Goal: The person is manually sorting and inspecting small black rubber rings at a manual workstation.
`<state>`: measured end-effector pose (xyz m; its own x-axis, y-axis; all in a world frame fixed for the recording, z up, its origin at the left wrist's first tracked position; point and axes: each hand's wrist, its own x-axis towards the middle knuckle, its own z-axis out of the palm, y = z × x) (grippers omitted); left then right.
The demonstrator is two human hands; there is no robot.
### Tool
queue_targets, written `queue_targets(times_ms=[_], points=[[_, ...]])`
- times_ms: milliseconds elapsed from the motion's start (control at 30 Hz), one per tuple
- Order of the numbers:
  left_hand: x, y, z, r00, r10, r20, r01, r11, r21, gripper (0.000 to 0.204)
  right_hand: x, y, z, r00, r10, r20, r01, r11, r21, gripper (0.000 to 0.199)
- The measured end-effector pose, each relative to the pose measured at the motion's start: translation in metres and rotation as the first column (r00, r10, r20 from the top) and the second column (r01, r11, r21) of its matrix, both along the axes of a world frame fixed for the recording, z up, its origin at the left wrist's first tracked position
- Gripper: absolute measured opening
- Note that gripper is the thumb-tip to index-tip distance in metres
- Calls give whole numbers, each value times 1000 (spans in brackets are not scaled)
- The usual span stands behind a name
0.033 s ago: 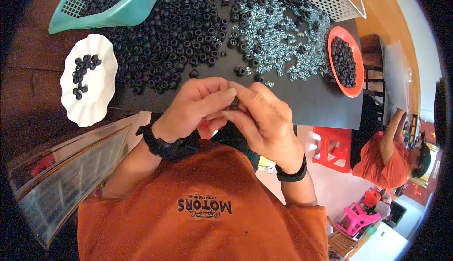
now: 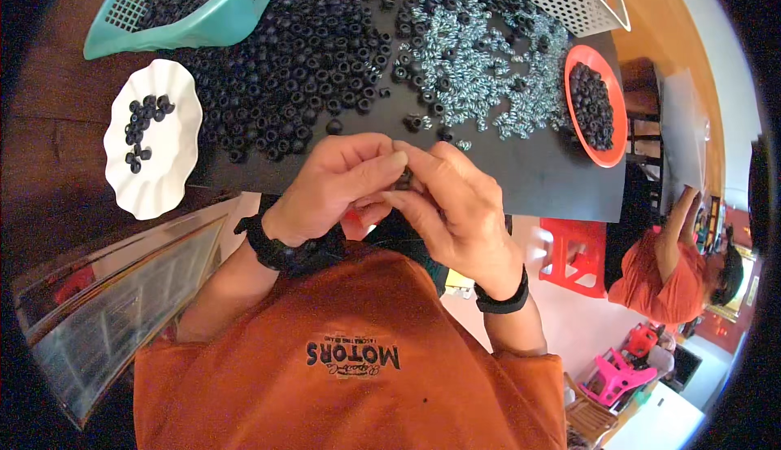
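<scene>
My left hand [image 2: 338,177] and my right hand [image 2: 457,198] meet over the near edge of the table, in front of my chest. Both are closed, fingertips pressed together around a small dark part [image 2: 404,178], which they mostly cover. Just beyond my fingers lies a wide heap of small black ring-shaped parts [image 2: 317,76], each with a hole through it. To its right spreads a pile of shiny little coil springs [image 2: 464,67], with some black parts scattered among them.
On the left stand a white wavy-edged dish [image 2: 163,185] with several black parts and a teal basket [image 2: 187,39]. A red bowl [image 2: 612,145] of black parts and a white perforated basket [image 2: 561,2] are on the right. Another person [image 2: 659,275] and a red stool [image 2: 569,263] are beyond.
</scene>
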<state>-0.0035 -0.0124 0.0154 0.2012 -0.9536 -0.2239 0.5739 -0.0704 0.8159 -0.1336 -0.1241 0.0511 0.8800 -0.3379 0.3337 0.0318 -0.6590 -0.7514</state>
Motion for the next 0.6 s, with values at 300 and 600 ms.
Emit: queue_targets(times_ms=[300,600], points=[[-1,2,-3,1000,17,12,-17,999,29,29,-2,-1,-5,990,-39,135,45,998,-47,23],[-3,-1,-1,997,15,-77,-16,1000,-19,30,-22,-16,1,990,-71,122,81,994,-74,21]])
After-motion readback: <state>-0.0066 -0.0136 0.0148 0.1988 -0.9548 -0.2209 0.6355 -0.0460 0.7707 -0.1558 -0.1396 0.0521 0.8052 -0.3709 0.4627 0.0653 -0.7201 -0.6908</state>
